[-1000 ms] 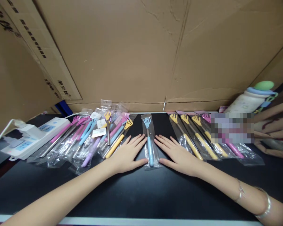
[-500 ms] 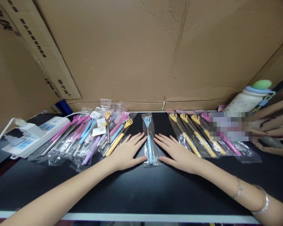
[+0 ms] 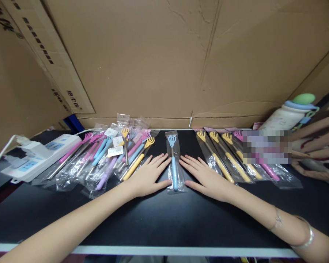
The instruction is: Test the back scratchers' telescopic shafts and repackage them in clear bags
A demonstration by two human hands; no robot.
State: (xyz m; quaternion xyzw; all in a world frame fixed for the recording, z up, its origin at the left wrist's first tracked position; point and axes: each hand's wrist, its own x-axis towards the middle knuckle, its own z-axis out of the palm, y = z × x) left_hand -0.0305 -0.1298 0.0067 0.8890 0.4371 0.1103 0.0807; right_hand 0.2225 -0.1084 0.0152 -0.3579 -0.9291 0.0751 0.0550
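Note:
A blue back scratcher point(image 3: 174, 171) in a clear plastic sleeve lies upright in the view, its claw end pointing away from me. Flat on the table to its left rests my left hand point(image 3: 149, 175), fingers stretched and thumb at the sleeve's edge. My right hand point(image 3: 205, 177) mirrors it on the other side, palm down, fingertips beside the sleeve. Neither hand grips anything. Close to the left hand is a yellow back scratcher point(image 3: 133, 167), at the edge of a pile of bagged pink, blue and purple ones. Right of my right hand, several bagged back scratchers point(image 3: 237, 166) lie in a row.
On the left, a white power strip point(image 3: 44, 157) holds plugs and a cable. A pale bottle point(image 3: 285, 115) with a green top leans at the back right. Cardboard point(image 3: 142, 65) walls the black table point(image 3: 164, 223). A blurred patch covers part of the right row.

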